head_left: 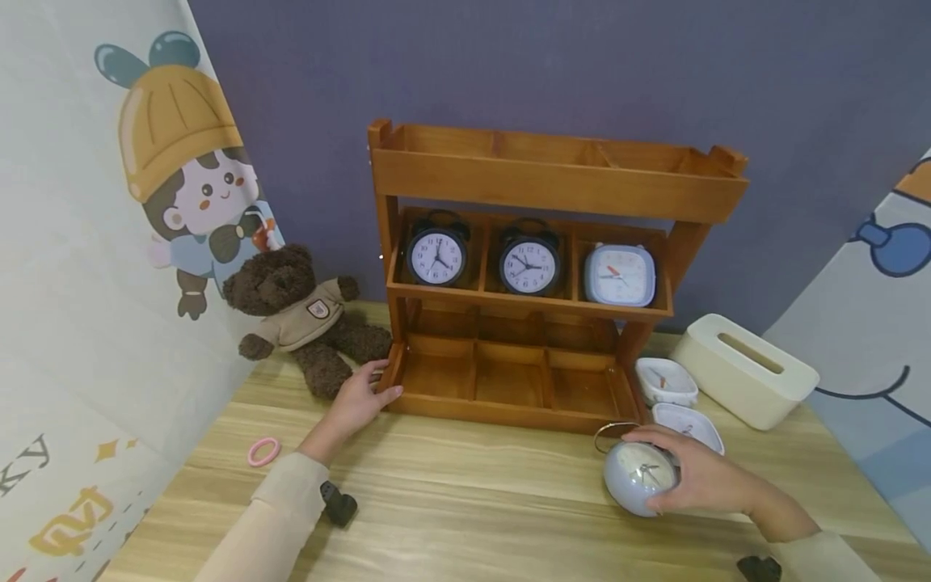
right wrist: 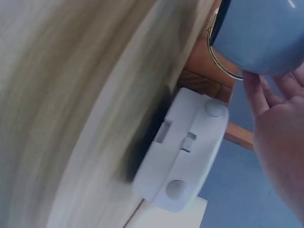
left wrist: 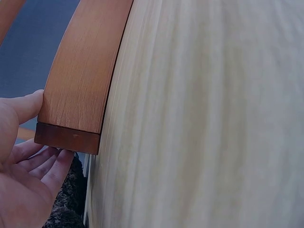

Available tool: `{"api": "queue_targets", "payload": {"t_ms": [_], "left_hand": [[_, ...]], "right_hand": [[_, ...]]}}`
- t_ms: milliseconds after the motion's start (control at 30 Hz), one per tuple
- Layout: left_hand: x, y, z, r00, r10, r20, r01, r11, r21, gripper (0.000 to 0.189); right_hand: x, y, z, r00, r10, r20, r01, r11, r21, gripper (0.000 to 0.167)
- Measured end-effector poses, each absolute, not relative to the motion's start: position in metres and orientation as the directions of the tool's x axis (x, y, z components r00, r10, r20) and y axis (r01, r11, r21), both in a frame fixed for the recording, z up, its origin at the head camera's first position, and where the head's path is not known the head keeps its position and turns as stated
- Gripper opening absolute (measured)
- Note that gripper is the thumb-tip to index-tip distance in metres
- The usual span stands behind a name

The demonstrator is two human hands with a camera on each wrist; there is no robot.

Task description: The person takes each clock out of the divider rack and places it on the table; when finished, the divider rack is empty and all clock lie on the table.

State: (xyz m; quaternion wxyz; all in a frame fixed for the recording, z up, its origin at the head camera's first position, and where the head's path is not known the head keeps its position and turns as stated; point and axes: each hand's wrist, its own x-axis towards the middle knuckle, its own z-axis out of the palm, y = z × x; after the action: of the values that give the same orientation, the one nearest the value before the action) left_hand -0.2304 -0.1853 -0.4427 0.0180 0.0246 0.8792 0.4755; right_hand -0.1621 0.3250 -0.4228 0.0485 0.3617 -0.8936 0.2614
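Note:
My right hand (head_left: 701, 473) grips a round pale blue alarm clock (head_left: 631, 485) with a thin metal handle, near the shelf's front right corner. In the right wrist view the clock's blue body (right wrist: 266, 35) shows above the fingers. My left hand (head_left: 355, 404) holds the lower left corner of a brown wooden shelf (head_left: 502, 410), thumb on one side and fingers on the other. The shelf's middle tier bears two black alarm clocks (head_left: 436, 257) and a blue square clock (head_left: 620, 276). Two white clocks (head_left: 667, 381) lie right of the shelf, close by my right hand.
A brown teddy bear (head_left: 305, 315) leans left of the shelf. A pink ring (head_left: 263, 452) lies on the wooden table (head_left: 465, 501). At the right stands a cream tissue box (head_left: 727, 380). The wall (head_left: 545, 65) rises behind the shelf.

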Motion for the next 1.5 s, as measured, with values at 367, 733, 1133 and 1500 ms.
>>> {"api": "queue_targets", "payload": {"t_ms": [367, 733, 1133, 1500], "left_hand": [[-0.231, -0.185, -0.443, -0.998, 0.065, -0.021, 0.018, 0.541, 0.841, 0.061], [-0.232, -0.186, -0.440, -0.998, 0.062, -0.010, 0.026, 0.547, 0.837, 0.061], [-0.231, -0.186, -0.442, -0.998, 0.057, -0.025, 0.011, 0.552, 0.834, 0.062], [-0.231, -0.186, -0.444, -0.998, 0.056, -0.029, 0.007, 0.552, 0.834, 0.062]], "right_hand": [[-0.163, 0.327, -0.431, -0.757, -0.600, 0.258, -0.650, 0.655, -0.385, 0.078], [-0.164, 0.325, -0.433, -0.782, -0.579, 0.230, -0.621, 0.695, -0.361, 0.084], [-0.166, 0.324, -0.415, -0.759, -0.626, 0.176, -0.639, 0.667, -0.383, 0.083], [-0.195, 0.295, -0.344, -0.788, -0.527, 0.318, -0.615, 0.686, -0.389, 0.064]]}}
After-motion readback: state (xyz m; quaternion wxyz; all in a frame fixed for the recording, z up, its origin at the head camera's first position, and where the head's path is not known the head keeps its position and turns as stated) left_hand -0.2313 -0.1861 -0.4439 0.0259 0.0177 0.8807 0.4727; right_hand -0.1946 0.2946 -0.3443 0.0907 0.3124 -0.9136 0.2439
